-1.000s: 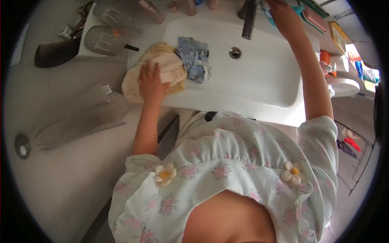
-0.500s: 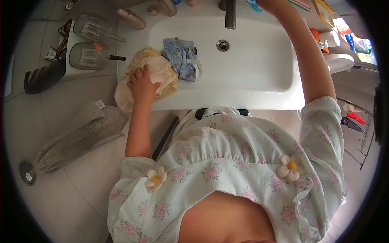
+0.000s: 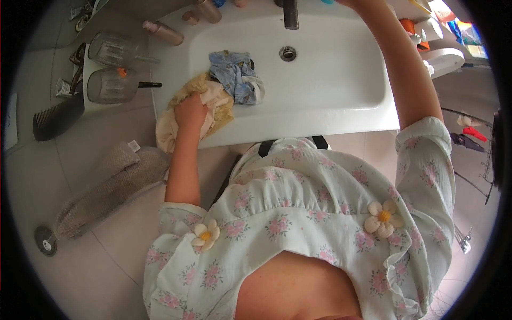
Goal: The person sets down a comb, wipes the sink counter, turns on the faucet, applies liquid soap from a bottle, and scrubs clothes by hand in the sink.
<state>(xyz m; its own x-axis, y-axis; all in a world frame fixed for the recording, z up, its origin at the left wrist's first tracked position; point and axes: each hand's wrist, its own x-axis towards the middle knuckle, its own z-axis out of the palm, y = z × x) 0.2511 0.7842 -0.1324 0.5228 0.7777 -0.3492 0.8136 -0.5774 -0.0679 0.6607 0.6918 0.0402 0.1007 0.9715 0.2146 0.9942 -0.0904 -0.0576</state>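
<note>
My left hand [image 3: 191, 113] is closed on a cream and yellow cloth [image 3: 216, 106] bunched at the sink's front left corner. Beside it, touching its upper right edge, lies a crumpled light blue cloth [image 3: 234, 77] with a whitish end, inside the white sink [image 3: 325, 121]. My right hand [image 3: 356, 4] reaches to the far side, right of the dark faucet [image 3: 290, 14]. Its fingers are cut off by the top edge of the picture, and a bit of blue shows beside them. What it holds is out of sight.
A pinkish bottle [image 3: 163, 33] and other small containers stand along the sink's back left. Clear cups [image 3: 112, 85] and a dark comb [image 3: 58, 117] are at the left, above a hanging grey towel [image 3: 112, 186]. Several bottles and a white oval container [image 3: 448, 61] line the right.
My left hand's fingers, earlier spread over the cream cloth, have curled in and bunched it. My right hand still reaches to the far side. The view has shifted, so the faucet appears higher and further left.
</note>
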